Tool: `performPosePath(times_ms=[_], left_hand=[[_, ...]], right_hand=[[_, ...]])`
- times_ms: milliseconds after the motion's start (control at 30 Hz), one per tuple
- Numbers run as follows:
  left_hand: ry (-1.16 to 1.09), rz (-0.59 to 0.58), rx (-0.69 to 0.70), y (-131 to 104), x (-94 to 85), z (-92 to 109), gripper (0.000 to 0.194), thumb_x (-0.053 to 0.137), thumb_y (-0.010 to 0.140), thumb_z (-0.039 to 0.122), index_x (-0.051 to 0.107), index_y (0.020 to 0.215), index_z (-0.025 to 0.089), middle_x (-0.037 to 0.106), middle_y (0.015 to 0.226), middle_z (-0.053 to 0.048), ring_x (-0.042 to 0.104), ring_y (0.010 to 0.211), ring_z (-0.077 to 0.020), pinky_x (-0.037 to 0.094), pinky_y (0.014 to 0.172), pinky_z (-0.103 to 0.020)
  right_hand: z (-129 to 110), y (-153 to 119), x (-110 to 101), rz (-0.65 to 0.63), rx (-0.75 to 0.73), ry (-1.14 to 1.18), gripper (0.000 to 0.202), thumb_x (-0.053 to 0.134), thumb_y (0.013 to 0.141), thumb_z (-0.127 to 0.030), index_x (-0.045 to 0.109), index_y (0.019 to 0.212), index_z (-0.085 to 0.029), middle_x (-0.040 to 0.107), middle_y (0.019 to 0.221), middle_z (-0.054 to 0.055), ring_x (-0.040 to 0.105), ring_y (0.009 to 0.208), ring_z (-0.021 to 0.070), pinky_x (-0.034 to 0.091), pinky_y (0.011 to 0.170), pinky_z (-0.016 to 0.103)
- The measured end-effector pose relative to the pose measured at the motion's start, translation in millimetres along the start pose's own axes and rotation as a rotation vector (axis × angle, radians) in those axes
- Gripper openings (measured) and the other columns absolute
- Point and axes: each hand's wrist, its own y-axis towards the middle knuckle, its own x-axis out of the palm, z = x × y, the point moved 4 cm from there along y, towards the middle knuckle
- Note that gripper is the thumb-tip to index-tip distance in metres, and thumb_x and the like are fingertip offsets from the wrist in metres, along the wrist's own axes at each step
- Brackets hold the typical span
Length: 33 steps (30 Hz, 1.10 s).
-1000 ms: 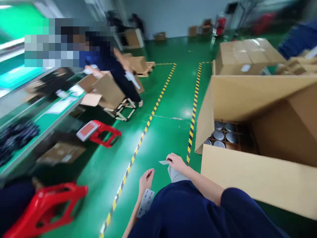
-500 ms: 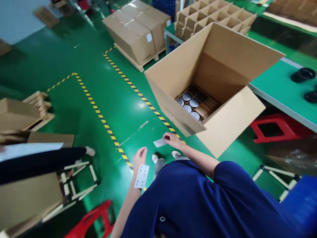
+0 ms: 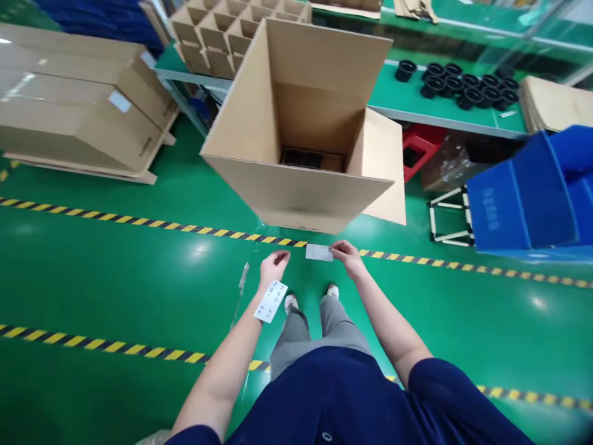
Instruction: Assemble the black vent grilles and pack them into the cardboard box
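Note:
My right hand (image 3: 347,256) pinches a white label (image 3: 319,252) by its right end, holding it flat above the floor in front of me. My left hand (image 3: 274,267) is closed, its fingers curled and pressed together; I cannot make out anything in them. A second white label (image 3: 271,301) with printed marks lies across my left wrist. Just beyond both hands stands a tall open cardboard box (image 3: 296,191) with its flaps up and one right flap folded outward. Dark dividers (image 3: 301,158) show at the bottom; its near wall hides the rest.
Behind the box, a green bench (image 3: 389,102) carries cardboard dividers (image 3: 227,31) and several black cups (image 3: 470,96). Large cartons (image 3: 92,117) sit on a pallet at left. A red stool (image 3: 419,148) and blue bin (image 3: 519,204) stand at right. Striped tape (image 3: 194,228) crosses the green floor.
My view has swung to the right, so the box now stands straight ahead and the cans inside are hidden. The right hand still holds its label; the other label remains on my left wrist.

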Motion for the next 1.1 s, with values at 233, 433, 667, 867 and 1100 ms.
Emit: performPosePath(times_ms=[233,433,667,867,1100], left_hand=[[-0.071,-0.115,0.089,47,56.0,10,0.051,0.074,0.074,0.064,0.077,0.097,0.019,0.078,0.098,-0.01,0.071,0.095,-0.0244,0.055,0.087,-0.034],[-0.127,-0.242,0.177,87,112.6,-3,0.053,0.077,0.07,0.067,0.076,0.091,0.018,0.077,0.092,-0.007,0.07,0.09,-0.0219,0.055,0.081,-0.032],[-0.01,-0.189,0.296,127,140.4,-34,0.037,0.083,0.065,0.052,0.074,0.078,0.019,0.07,0.075,-0.002,0.058,0.067,-0.0147,0.048,0.065,-0.028],[0.065,0.123,0.731,140,160.1,-25,0.019,0.076,0.08,0.042,0.076,0.08,0.023,0.065,0.083,-0.002,0.056,0.076,-0.0165,0.047,0.074,-0.03],[0.141,0.391,1.077,151,183.6,-2,0.009,0.081,0.08,0.034,0.079,0.078,0.026,0.058,0.093,-0.004,0.055,0.095,-0.0213,0.043,0.095,-0.038]], right_hand=[[2,24,-22,0.026,-0.074,0.087,0.045,0.084,0.063,-0.052,0.064,0.085,-0.019,0.065,0.076,-0.002,0.058,0.069,0.0121,0.048,0.067,0.026],[17,61,-49,-0.01,-0.194,0.068,0.041,0.084,0.067,-0.051,0.066,0.086,-0.019,0.067,0.078,-0.001,0.06,0.074,0.0135,0.049,0.071,0.028],[52,99,-62,-0.028,-0.362,0.038,0.042,0.081,0.073,-0.056,0.064,0.087,-0.02,0.066,0.08,0.0,0.06,0.074,0.0145,0.05,0.07,0.029],[56,118,-71,0.233,-0.729,-0.06,0.04,0.076,0.083,-0.049,0.053,0.104,-0.024,0.064,0.079,-0.002,0.06,0.075,0.0149,0.05,0.074,0.03],[46,133,-86,0.442,-0.991,-0.071,0.044,0.077,0.084,-0.043,0.044,0.106,-0.025,0.066,0.08,-0.003,0.06,0.075,0.0153,0.05,0.077,0.032]])
